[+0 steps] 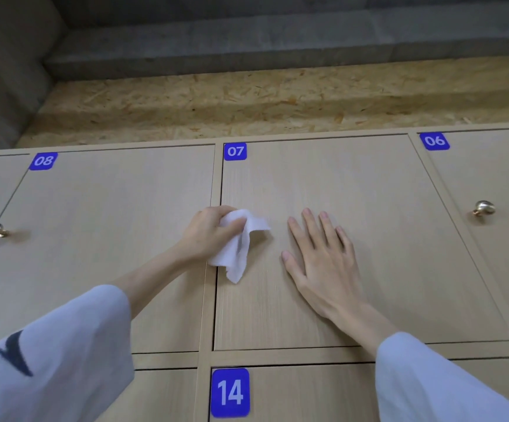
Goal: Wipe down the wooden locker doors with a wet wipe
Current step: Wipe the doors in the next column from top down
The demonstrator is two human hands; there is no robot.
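Two hands working door 07 (353,239): left hand (207,236) pinching bunched wet wipe (235,248) at door's left edge, right hand (317,257) lying flat, fingers spread. Wipe dangling loose, probably skipping patches or slipping out.

Left grip (209,231) curled tight, right grip (323,257) flat, fingers spread.

1. Locker doors (369,239): pale wood-grain, smooth, matt.
2. Wet wipe (238,245), at 9 o'clock of door 07: white, soft, crumpled cloth-like sheet.
3. Knobs (484,207): shiny brass-coloured metal.
4. Board (247,108) at 12 o'clock: rough chipboard.
5. Number labels (230,392): blue, smooth.
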